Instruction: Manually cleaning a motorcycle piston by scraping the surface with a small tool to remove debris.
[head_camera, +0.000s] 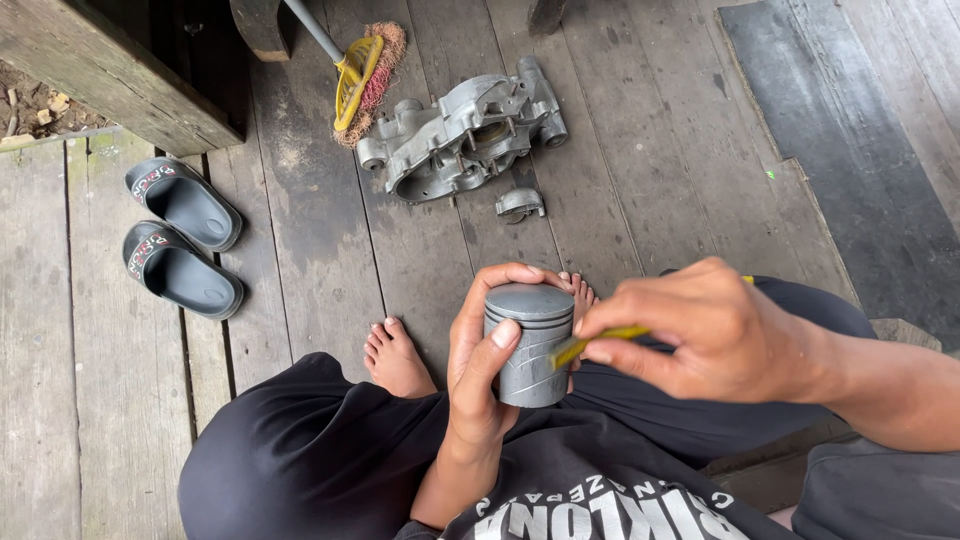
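Head view, looking straight down at a seated person's lap and a weathered grey plank floor (640, 170).

Left hand (480, 360): wrapped around a grey cylindrical metal piston (527, 345), held upright above the lap, crown facing up. Fingers curl over the top rim, thumb pressed on the near side. Ring grooves are visible just under the crown.

Right hand (715, 330): closed in a narrow pinch on a thin yellow-green flat tool (600, 340). The tool's tip sits against the piston's right side, about at the ring-groove band. What kind of tool it is, I cannot tell.

Below the hands: black trousers, dark printed shirt at the bottom edge. One bare foot (398, 358) rests on the boards left of the piston; toes of the other show just behind it.

Further out on the floor:
- large grey cast-metal engine casing (465, 135), lying flat, well apart from the hands
- small grey metal part (520, 205) just beside the casing, on its near side
- broom head, yellow plastic with reddish bristles (365, 75), touching the casing's left end, grey handle running up out of frame
- pair of dark grey slide sandals (182, 240) side by side, far left
- dark wooden beam (110, 70), top left corner
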